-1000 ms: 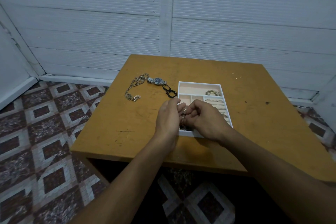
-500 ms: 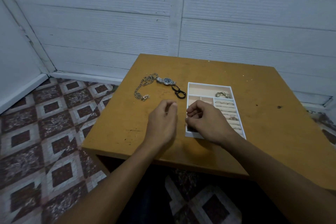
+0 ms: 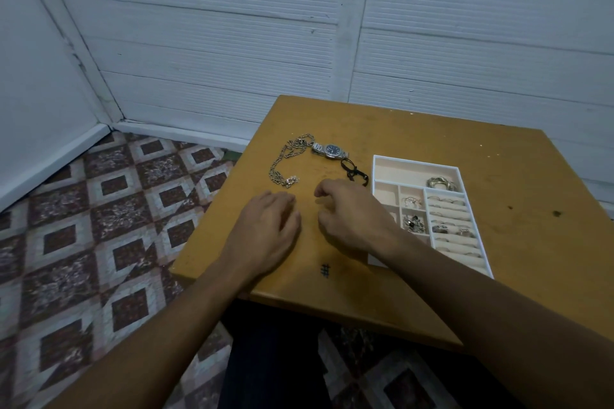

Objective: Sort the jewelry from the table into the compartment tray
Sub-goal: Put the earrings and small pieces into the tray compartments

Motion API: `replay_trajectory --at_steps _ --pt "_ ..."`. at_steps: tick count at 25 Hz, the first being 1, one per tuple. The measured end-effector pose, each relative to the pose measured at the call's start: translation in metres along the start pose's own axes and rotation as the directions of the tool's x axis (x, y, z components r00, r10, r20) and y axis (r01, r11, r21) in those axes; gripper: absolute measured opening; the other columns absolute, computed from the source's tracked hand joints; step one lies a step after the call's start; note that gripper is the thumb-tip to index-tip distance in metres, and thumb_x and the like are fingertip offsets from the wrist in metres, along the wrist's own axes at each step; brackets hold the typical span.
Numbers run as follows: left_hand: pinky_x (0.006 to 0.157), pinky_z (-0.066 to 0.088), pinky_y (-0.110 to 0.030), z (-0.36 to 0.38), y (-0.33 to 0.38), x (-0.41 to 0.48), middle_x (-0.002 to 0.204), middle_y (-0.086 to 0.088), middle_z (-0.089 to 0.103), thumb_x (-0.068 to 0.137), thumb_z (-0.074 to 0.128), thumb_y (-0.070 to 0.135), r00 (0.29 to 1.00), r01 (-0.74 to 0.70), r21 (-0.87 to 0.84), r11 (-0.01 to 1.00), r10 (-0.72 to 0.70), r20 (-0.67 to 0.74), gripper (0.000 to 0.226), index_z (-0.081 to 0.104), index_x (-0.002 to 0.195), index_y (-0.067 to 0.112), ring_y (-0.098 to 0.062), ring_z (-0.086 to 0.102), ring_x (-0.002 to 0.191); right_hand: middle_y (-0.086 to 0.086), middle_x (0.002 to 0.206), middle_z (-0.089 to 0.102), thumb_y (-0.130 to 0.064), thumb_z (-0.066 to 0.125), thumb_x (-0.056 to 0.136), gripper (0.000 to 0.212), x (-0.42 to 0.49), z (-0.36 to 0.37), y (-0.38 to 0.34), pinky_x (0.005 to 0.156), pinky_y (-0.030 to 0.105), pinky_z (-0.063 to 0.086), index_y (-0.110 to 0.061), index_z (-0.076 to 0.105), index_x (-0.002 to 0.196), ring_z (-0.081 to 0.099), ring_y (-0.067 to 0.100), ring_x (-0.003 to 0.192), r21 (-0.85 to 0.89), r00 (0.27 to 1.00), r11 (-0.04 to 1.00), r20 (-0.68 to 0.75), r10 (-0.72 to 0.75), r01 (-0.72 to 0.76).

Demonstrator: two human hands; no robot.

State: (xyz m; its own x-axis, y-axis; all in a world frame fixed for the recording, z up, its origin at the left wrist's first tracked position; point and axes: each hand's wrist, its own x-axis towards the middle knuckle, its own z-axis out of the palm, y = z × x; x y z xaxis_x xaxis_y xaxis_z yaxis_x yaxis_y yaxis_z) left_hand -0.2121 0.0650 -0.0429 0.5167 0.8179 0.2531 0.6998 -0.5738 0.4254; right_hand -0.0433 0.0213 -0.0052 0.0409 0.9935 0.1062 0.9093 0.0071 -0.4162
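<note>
Two hands are over the worktop and hold nothing. The left hand is flat and loose. The right hand has softly bent fingers. A chain, a watch and a black loop lie just past them, left of the white tray with rings in it.
</note>
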Motion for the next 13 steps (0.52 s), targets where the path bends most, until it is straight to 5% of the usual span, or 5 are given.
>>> replay_trajectory --at_steps 4,13 --pt "0.115 0.016 -0.028 0.004 -0.011 0.004 0.144 -0.005 0.048 0.098 0.044 0.038 0.999 0.001 0.078 0.997 -0.004 0.033 0.048 0.050 0.137 0.012 -0.019 0.034 0.136 0.000 0.129 0.057 -0.023 0.059 0.088 0.043 0.025 0.016 -0.005 0.096 0.040 0.048 -0.022 0.051 0.130 0.051 0.019 0.117 -0.002 0.998 1.000 0.058 0.022 -0.022" --pt "0.116 0.016 -0.034 0.012 -0.015 0.004 0.149 -0.004 0.042 0.097 0.041 0.042 1.000 0.027 0.122 0.992 -0.028 0.003 0.052 0.046 0.140 0.013 -0.021 0.027 0.141 0.004 0.128 0.054 -0.031 0.046 0.098 0.037 0.067 0.033 -0.009 0.101 0.045 0.040 -0.025 0.049 0.134 0.043 0.025 0.121 -0.058 1.000 0.998 -0.002 0.023 -0.023"
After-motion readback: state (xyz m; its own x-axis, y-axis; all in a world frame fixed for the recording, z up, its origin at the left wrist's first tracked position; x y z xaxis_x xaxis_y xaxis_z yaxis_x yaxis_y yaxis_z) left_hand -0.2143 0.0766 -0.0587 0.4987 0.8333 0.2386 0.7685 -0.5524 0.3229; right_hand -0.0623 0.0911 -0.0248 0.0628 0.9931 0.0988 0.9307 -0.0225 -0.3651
